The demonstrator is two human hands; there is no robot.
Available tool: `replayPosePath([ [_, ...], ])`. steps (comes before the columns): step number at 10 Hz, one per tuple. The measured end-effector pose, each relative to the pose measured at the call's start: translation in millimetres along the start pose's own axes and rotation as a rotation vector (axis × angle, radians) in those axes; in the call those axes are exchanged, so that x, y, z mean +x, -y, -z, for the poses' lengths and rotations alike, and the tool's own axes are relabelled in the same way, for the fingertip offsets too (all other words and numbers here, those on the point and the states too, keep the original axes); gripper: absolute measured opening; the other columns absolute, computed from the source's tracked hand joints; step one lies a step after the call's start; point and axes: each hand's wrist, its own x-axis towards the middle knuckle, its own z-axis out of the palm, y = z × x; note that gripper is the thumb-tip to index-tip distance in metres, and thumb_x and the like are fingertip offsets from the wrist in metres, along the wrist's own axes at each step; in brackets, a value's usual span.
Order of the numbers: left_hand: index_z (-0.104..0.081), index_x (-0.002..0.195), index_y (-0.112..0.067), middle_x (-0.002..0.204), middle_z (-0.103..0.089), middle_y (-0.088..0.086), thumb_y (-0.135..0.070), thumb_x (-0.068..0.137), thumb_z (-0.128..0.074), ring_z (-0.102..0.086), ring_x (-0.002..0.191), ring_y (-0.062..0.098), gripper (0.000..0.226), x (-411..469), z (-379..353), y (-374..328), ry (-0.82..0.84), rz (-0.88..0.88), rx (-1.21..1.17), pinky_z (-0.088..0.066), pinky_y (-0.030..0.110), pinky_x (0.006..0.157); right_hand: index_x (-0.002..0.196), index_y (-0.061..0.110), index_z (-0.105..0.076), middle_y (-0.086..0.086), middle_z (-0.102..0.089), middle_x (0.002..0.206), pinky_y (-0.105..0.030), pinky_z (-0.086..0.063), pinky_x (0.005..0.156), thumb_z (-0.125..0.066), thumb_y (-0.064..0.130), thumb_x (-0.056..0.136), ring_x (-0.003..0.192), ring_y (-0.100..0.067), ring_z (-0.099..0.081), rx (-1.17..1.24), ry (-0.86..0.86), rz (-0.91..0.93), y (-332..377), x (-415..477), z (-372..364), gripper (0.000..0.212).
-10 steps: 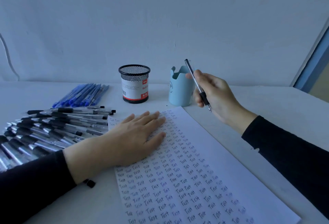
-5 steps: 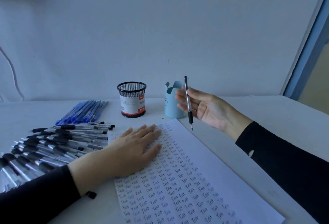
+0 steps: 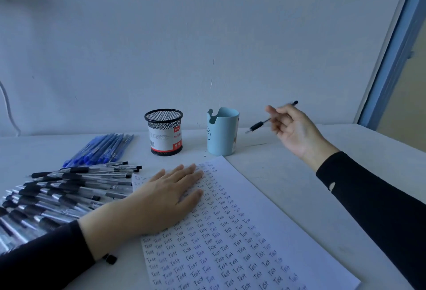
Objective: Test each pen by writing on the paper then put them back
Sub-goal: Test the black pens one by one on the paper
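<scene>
My right hand (image 3: 292,128) holds a black pen (image 3: 257,126) in its fingers, raised above the table to the right of the light blue cup (image 3: 222,135). The pen lies nearly level, tip pointing left toward the cup. My left hand (image 3: 166,199) lies flat with straight fingers on the white paper (image 3: 265,209), which is covered with rows of the word "Test". A pile of black pens (image 3: 69,188) lies at the left of the paper, and a bunch of blue pens (image 3: 101,150) lies behind it.
A black mesh pen holder (image 3: 164,131) with a red and white label stands left of the blue cup, near the wall. A black cap (image 3: 110,258) lies by my left wrist. A blue window frame (image 3: 391,59) rises at the right.
My right hand has moved right and away from the paper, and the pen has swung from upright to nearly level. My left hand stays flat on the paper.
</scene>
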Motion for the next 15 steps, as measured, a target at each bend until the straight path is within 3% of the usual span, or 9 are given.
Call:
replayPosePath([
  [2, 0.0, 0.153, -0.043, 0.16, 0.006, -0.021, -0.063, 0.096, -0.012, 0.009, 0.146, -0.003, 0.062, -1, 2, -1, 0.015, 0.004, 0.005, 0.004, 0.031, 0.122, 0.093, 0.01, -0.055, -0.02, -0.063, 0.109, -0.04, -0.052, 0.1, -0.065, -0.003, 0.09, 0.102, -0.027, -0.066, -0.276, -0.049, 0.133, -27, 12, 26, 0.017],
  [3, 0.0, 0.153, -0.044, 0.16, 0.007, -0.022, -0.063, 0.096, -0.012, 0.009, 0.146, -0.003, 0.061, -1, 2, -2, 0.02, 0.005, 0.001, 0.005, 0.03, 0.121, 0.085, 0.011, -0.057, -0.004, -0.07, 0.099, -0.015, -0.053, 0.079, -0.071, 0.006, 0.087, 0.091, -0.008, -0.068, -0.781, -0.046, 0.333, -42, 11, 24, 0.015],
  [5, 0.001, 0.153, -0.044, 0.16, 0.008, -0.022, -0.064, 0.095, -0.011, 0.009, 0.146, -0.003, 0.063, 1, 1, -1, 0.022, 0.0, 0.007, 0.005, 0.03, 0.121, 0.079, 0.008, -0.067, 0.0, -0.067, 0.075, -0.033, -0.056, 0.071, -0.071, 0.01, 0.083, 0.072, -0.015, -0.064, -1.305, 0.06, 0.473, -68, 11, 25, 0.006],
  [6, 0.001, 0.153, -0.044, 0.16, 0.008, -0.022, -0.065, 0.093, -0.01, 0.01, 0.145, -0.003, 0.064, 0, 1, -1, 0.023, 0.0, -0.001, 0.005, 0.03, 0.121, 0.073, 0.002, -0.07, -0.006, -0.069, 0.068, -0.032, -0.052, 0.063, -0.07, 0.016, 0.085, 0.065, -0.022, -0.063, -1.342, 0.069, 0.423, -69, 12, 23, 0.018],
  [7, 0.001, 0.153, -0.044, 0.159, 0.008, -0.022, -0.066, 0.092, -0.009, 0.01, 0.145, -0.003, 0.065, 0, 2, -2, 0.027, 0.003, 0.0, 0.005, 0.03, 0.121, 0.049, 0.005, -0.041, -0.003, -0.041, 0.043, -0.025, -0.027, 0.048, -0.062, 0.021, 0.092, 0.045, -0.025, -0.03, -1.305, 0.055, 0.315, -63, 10, 22, 0.049],
  [9, 0.001, 0.153, -0.044, 0.16, 0.007, -0.022, -0.072, 0.083, -0.002, 0.01, 0.145, -0.003, 0.076, 0, 2, -2, 0.023, 0.002, -0.012, 0.006, 0.029, 0.121, 0.085, 0.006, -0.072, 0.004, -0.06, 0.068, -0.019, -0.04, 0.058, -0.073, 0.025, 0.085, 0.062, -0.009, -0.052, -1.207, 0.101, 0.087, -23, 9, 23, 0.02],
  [11, 0.0, 0.153, -0.044, 0.16, 0.007, -0.021, -0.069, 0.086, -0.004, 0.009, 0.145, -0.003, 0.072, 0, 2, -1, 0.013, 0.001, -0.007, 0.006, 0.028, 0.12, 0.085, 0.0, -0.074, -0.007, -0.065, 0.065, -0.017, -0.049, 0.05, -0.081, 0.01, 0.078, 0.052, -0.011, -0.056, -1.086, 0.17, -0.117, -19, 7, 28, 0.015],
  [13, -0.001, 0.154, -0.043, 0.161, 0.007, -0.02, -0.062, 0.095, -0.012, 0.009, 0.146, -0.002, 0.062, 0, 2, -2, 0.018, 0.005, 0.003, 0.005, 0.03, 0.121, 0.093, -0.007, -0.072, -0.016, -0.067, 0.071, -0.019, -0.055, 0.052, -0.079, 0.005, 0.08, 0.052, -0.014, -0.058, -0.953, 0.081, -0.136, -30, 11, 28, 0.019],
  [15, 0.0, 0.153, -0.043, 0.16, 0.007, -0.02, -0.062, 0.096, -0.012, 0.009, 0.146, -0.002, 0.062, 0, 2, -2, 0.023, 0.002, 0.005, 0.006, 0.029, 0.121, 0.088, 0.005, -0.074, -0.002, -0.059, 0.058, -0.017, -0.044, 0.046, -0.078, 0.018, 0.083, 0.048, -0.01, -0.048, -1.047, 0.002, -0.063, -41, 14, 25, 0.014],
])
